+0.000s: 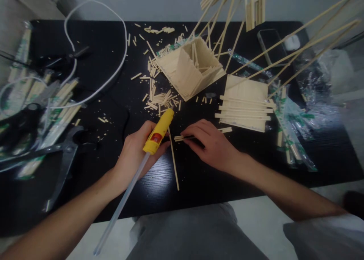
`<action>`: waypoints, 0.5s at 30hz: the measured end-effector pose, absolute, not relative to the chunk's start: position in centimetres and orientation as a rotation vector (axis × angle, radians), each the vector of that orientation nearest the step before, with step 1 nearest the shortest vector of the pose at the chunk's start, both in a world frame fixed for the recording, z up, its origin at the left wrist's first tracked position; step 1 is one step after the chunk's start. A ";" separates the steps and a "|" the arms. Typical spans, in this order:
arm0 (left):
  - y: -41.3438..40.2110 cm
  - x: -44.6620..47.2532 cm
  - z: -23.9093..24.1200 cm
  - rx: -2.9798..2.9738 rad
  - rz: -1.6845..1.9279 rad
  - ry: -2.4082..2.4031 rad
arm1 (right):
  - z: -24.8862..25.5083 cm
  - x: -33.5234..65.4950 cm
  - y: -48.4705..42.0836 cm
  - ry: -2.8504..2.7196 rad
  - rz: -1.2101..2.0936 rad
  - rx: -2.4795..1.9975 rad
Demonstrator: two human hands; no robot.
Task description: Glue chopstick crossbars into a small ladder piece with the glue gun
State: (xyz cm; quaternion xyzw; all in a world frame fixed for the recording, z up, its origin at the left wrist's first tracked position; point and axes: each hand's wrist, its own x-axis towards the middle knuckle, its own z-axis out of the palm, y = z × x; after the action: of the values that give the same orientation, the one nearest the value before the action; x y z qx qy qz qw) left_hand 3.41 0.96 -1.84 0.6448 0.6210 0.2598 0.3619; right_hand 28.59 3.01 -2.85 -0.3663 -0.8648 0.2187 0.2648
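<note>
Black table [204, 188] spans the view; its left side runs out of frame. Open wooden box [189, 68] stands on a flat wooden base near the far edge; its inside is only partly visible, and several long sticks rising behind it are cut off at the top. To its right, a flat wooden panel [246, 86] carries a row of crosswise strips; long slanting sticks overlap its far edge. Bagged sticks [58, 125] at left lie under glare and clutter, count unreadable. Metal pincers [66, 150] nearby, one handle leading off past the left edge.

Left hand [135, 144]: closed around the yellow glue gun [162, 126], held above the table's near half, clear glue stick [122, 207] trailing from its rear. Trigger hidden; nozzle not made out. Right hand [212, 142]: fingertips in a narrow pinch on short sticks [179, 138], ends pointing toward the gun; their other ends are covered by the fingers, exact number uncertain. Thin stick [174, 163] lies between the hands, upper end lost behind the gun; contact with the left fingers cannot be told. Cut pieces [162, 97] scattered beside the box.
</note>
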 end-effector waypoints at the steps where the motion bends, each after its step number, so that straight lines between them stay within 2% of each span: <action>1: 1.0 3.5 -1.8 1.660 0.664 1.593 | -3.1 28.6 3.0 -2.311 0.587 -0.973; 15: 0.6 3.8 -2.1 1.681 0.635 1.564 | -3.4 28.6 3.2 -2.172 0.729 -0.942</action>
State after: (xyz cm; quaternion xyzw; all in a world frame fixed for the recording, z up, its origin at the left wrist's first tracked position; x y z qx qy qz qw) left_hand 3.84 0.61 -2.14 0.6553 0.6099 0.2475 0.3708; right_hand 28.58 3.20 -3.44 -0.3595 -0.8289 0.2781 0.3261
